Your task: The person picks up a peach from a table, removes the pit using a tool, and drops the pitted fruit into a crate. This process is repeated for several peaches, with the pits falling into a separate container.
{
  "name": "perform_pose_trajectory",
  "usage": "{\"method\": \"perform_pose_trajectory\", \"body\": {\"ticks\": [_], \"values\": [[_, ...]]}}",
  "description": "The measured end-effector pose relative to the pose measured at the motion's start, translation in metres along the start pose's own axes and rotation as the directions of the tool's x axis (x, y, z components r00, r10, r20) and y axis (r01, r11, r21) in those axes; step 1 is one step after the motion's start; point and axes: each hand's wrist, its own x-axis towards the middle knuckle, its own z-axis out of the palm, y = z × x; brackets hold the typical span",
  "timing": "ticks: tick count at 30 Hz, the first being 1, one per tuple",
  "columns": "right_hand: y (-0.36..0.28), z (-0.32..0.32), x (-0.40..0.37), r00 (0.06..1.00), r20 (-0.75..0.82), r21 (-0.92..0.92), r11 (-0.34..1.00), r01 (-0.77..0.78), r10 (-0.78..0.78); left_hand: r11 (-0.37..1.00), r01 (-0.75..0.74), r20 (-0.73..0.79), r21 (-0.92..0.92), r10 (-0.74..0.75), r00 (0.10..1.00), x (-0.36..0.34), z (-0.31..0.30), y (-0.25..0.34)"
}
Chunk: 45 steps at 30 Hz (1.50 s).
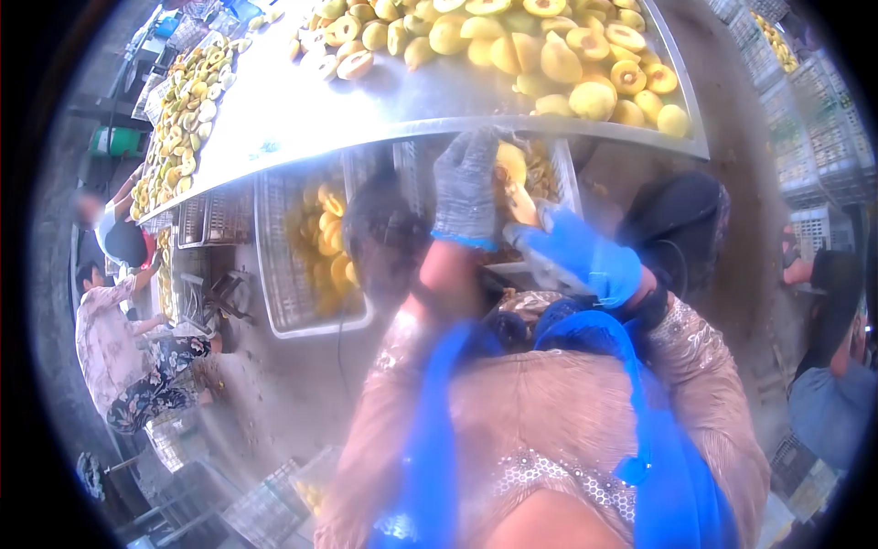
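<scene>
My left hand, in a grey knit glove, is closed around a yellow peach just below the table's front edge. My right hand wears a blue glove and has its fingers curled right at the lower side of the fruit. A pale yellow piece shows between the two hands; what the right fingers grip, I cannot tell. Beneath the hands is a crate with cut fruit in it. Many halved and whole peaches lie on the metal table in front of me.
A white crate with peach pieces stands on the floor to the left. More halves are heaped at the table's left end. Two people work there, and another person is at the far right near stacked crates.
</scene>
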Motion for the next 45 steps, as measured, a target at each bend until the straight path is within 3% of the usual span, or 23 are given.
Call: {"method": "perform_pose_trajectory", "body": {"ticks": [3, 7, 9, 13, 16, 19, 21, 23, 24, 25, 26, 27, 28, 31, 34, 36, 37, 38, 39, 40, 42, 44, 45], "values": [[0.011, -0.013, -0.004, 0.937, 0.332, 0.371, 0.897, -0.238, 0.112, 0.996, 0.060, 0.073, 0.069, -0.065, 0.995, -0.001, -0.003, 0.009], [0.023, -0.013, -0.003, 0.885, 0.466, 0.534, 0.797, -0.282, 0.001, 0.994, -0.027, 0.322, 0.104, -0.008, 0.947, -0.001, -0.012, 0.004], [0.022, -0.002, -0.005, 0.855, 0.519, 0.633, 0.670, -0.388, 0.005, 0.993, 0.065, 0.266, -0.102, -0.036, 0.963, -0.001, -0.017, -0.003], [0.022, 0.001, 0.002, 0.871, 0.487, 0.511, 0.789, -0.340, 0.060, 0.970, 0.061, 0.151, -0.235, -0.026, 0.988, -0.003, -0.016, -0.019], [0.016, 0.005, 0.000, 0.865, 0.494, 0.505, 0.780, -0.369, 0.089, 0.915, 0.234, 0.216, -0.330, -0.168, 0.962, -0.014, -0.015, -0.005], [0.020, 0.009, 0.003, 0.839, 0.534, 0.553, 0.707, -0.440, 0.104, 0.999, -0.039, 0.046, -0.032, 0.040, 0.998, 0.007, -0.033, -0.027], [0.038, 0.005, 0.013, 0.888, 0.454, 0.497, 0.808, -0.318, 0.070, 0.959, -0.023, -0.122, -0.281, -0.012, 0.992, 0.001, -0.016, 0.011], [0.058, -0.002, 0.023, 0.945, 0.292, 0.287, 0.929, -0.232, 0.146, 0.874, 0.123, -0.020, -0.470, -0.150, 0.989, 0.021, -0.049, 0.005], [0.073, -0.005, 0.029, 0.959, 0.239, 0.207, 0.956, -0.206, 0.154, 0.906, 0.105, -0.045, -0.410, -0.135, 0.990, 0.024, -0.059, 0.005], [0.087, -0.009, 0.035, 0.969, 0.186, 0.123, 0.975, -0.186, 0.162, 0.997, -0.077, -0.125, -0.009, 0.075, 0.989, 0.025, -0.075, 0.000], [0.103, -0.017, 0.044, 0.976, 0.162, 0.073, 0.985, -0.157, 0.144, 0.882, -0.235, 0.008, 0.409, 0.254, 0.967, 0.021, -0.084, 0.015], [0.102, -0.019, 0.043, 0.965, 0.104, 0.174, 0.950, -0.258, 0.242, 0.422, -0.342, 0.147, 0.840, 0.429, 0.891, 0.016, -0.093, 0.030], [0.101, -0.022, 0.042, 0.940, 0.045, 0.285, 0.898, -0.336, 0.337, -0.025, -0.315, 0.272, 0.949, 0.572, 0.774, 0.012, -0.102, 0.044], [0.092, -0.025, 0.042, 0.940, 0.134, 0.195, 0.921, -0.336, 0.315, 0.025, -0.073, 0.052, 0.997, 0.493, 0.869, 0.043, -0.157, 0.043], [0.094, -0.030, 0.043, 0.957, 0.156, 0.241, 0.930, -0.276, 0.243, -0.142, 0.048, 0.035, 0.989, 0.527, 0.849, 0.064, -0.131, 0.062], [0.093, -0.030, 0.043, 0.953, 0.116, 0.279, 0.912, -0.301, 0.280, 0.024, -0.245, 0.212, 0.969, 0.424, 0.880, 0.081, -0.088, 0.071], [0.103, -0.032, 0.045, 0.993, 0.066, 0.128, 0.986, -0.108, 0.100, 0.117, -0.379, 0.310, 0.918, 0.383, 0.870, 0.094, -0.071, 0.069], [0.111, -0.033, 0.048, 0.995, 0.043, -0.035, 0.995, 0.090, -0.089, 0.097, -0.330, 0.278, 0.939, 0.351, 0.894, 0.108, -0.059, 0.059], [0.115, -0.037, 0.048, 0.996, 0.024, -0.079, 0.993, 0.083, -0.081, 0.076, -0.280, 0.243, 0.957, 0.318, 0.917, 0.127, -0.051, 0.042], [0.111, -0.038, 0.046, 0.997, 0.005, -0.123, 0.990, 0.073, -0.073, 0.432, -0.334, 0.215, 0.837, 0.301, 0.929, 0.172, -0.063, -0.007], [0.106, -0.043, 0.042, 1.000, -0.008, -0.092, 0.996, 0.000, -0.001, 0.458, -0.262, 0.262, 0.849, 0.066, 0.963, 0.189, -0.028, -0.015], [0.101, -0.048, 0.039, 0.996, -0.031, -0.023, 0.996, -0.084, 0.083, 0.086, -0.301, 0.310, 0.950, -0.126, 0.942, 0.186, 0.016, -0.008], [0.104, -0.050, 0.039, 0.999, -0.021, 0.023, 0.999, -0.047, 0.048, 0.066, -0.377, 0.382, 0.924, -0.108, 0.918, 0.199, 0.021, -0.025]]}}
